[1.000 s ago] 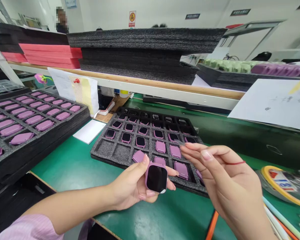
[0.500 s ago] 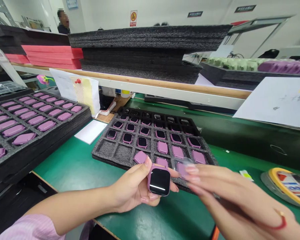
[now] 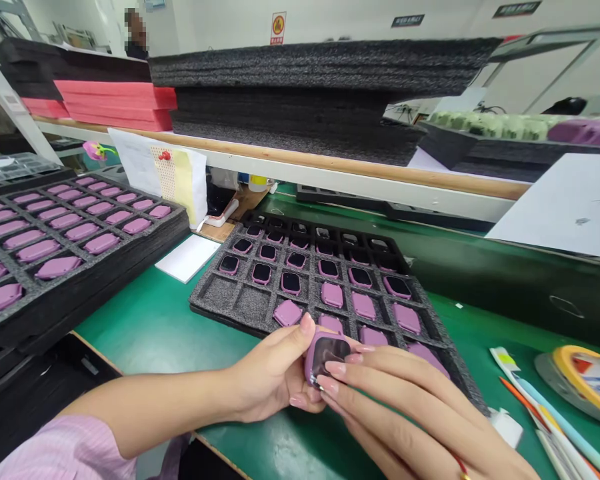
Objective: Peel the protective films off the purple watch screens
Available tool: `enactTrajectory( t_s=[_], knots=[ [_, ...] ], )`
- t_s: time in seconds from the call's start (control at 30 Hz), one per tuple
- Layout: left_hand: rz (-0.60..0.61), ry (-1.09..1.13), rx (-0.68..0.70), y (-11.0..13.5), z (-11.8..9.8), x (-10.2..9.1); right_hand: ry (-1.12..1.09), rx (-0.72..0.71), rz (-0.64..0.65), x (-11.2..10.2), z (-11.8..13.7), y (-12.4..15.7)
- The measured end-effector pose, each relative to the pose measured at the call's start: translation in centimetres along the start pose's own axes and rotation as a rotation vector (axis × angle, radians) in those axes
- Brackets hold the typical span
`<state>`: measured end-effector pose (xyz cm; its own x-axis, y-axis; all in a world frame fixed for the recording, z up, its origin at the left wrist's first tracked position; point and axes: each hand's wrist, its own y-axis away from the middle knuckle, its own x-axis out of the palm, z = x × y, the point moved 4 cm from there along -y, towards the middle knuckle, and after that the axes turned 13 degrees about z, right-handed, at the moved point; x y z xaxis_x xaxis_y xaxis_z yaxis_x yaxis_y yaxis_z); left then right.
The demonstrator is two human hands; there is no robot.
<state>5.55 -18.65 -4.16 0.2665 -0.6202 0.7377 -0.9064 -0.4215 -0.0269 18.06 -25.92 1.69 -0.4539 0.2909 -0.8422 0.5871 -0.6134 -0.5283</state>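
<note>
A purple smartwatch case [image 3: 311, 357] with a dark screen is gripped in my left hand [image 3: 280, 373], thumb along its upper edge and fingers underneath. My right hand [image 3: 405, 407] reaches in from the right, its fingertips together at the screen's lower right side. A greyish sheen lies over the screen, apparently from a clear film [image 3: 333, 350] at those fingertips; its edges are hard to make out. Behind both hands, the black foam tray [image 3: 217, 293] holds several dark-screened watches [image 3: 291, 283] and several plain purple pieces [image 3: 333, 294]. Part of the tray is hidden by my right hand.
Another foam tray [image 3: 130, 257] of purple pieces stands at left. A white pad [image 3: 187, 259] lies between the trays. On the right are a yellow-rimmed tape roll [image 3: 583, 380] and pen-like tools [image 3: 545, 407]. A shelf [image 3: 330, 170] with stacked foam crosses behind; a person stands far back.
My right hand has come left with the clear film, from beside the watch onto its screen. The watch has tilted in my left hand. The view has shifted slightly.
</note>
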Motion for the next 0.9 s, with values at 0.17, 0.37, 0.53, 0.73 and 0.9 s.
enactTrajectory(
  t_s=[0.17,0.37,0.53,0.73,0.9],
  knots=[
    [-0.013,-0.144,0.040,0.1,0.2,-0.1,-0.027,0.159,-0.039,1.4,-0.8,-1.1],
    [-0.064,-0.156,0.021,0.1,0.2,-0.2,-0.177,0.218,-0.020,1.4,-1.3,-1.2],
    [0.037,-0.069,0.005,-0.2,-0.1,0.2,-0.162,0.195,-0.023,1.2,-1.4,-1.2],
    [-0.024,-0.075,-0.008,-0.2,-0.2,0.2,-0.113,0.157,0.007,0.9,-1.4,-1.5],
    [-0.090,-0.166,-0.109,-0.3,1.0,-0.2,-0.070,0.341,-0.061,0.7,-5.0,-2.3]
  ],
)
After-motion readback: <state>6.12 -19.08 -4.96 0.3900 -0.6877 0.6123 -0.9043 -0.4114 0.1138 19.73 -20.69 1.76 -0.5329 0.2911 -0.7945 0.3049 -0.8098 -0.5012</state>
